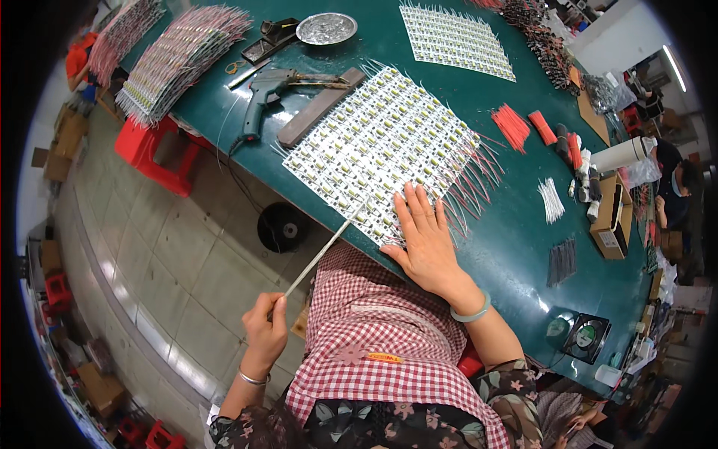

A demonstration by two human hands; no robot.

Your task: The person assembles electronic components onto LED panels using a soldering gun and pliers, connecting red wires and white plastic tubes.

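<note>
A white panel of many small circuit boards point(351, 153) lies at the table's near edge, set with rows of yellow-green parts. Red and white wires point(467, 198) stick out from its right side. My right hand point(430, 251) rests on the panel's near right corner, fingers stretched out and palm down. To the left, off the table, my left hand point(267, 327) is closed around the lower end of a long, thin, pale rod point(318, 257). The rod slants up to the right, and its far end is over the panel's near corner; whether it touches cannot be made out.
A dark bar point(321, 107) lies along the panel's far left edge, beside a green soldering gun point(263, 99). Behind are a metal dish point(327, 28) and stacked wired panels point(179, 63). Red wire bundles point(511, 127), a cardboard box point(613, 217) and a small fan point(587, 337) sit rightward.
</note>
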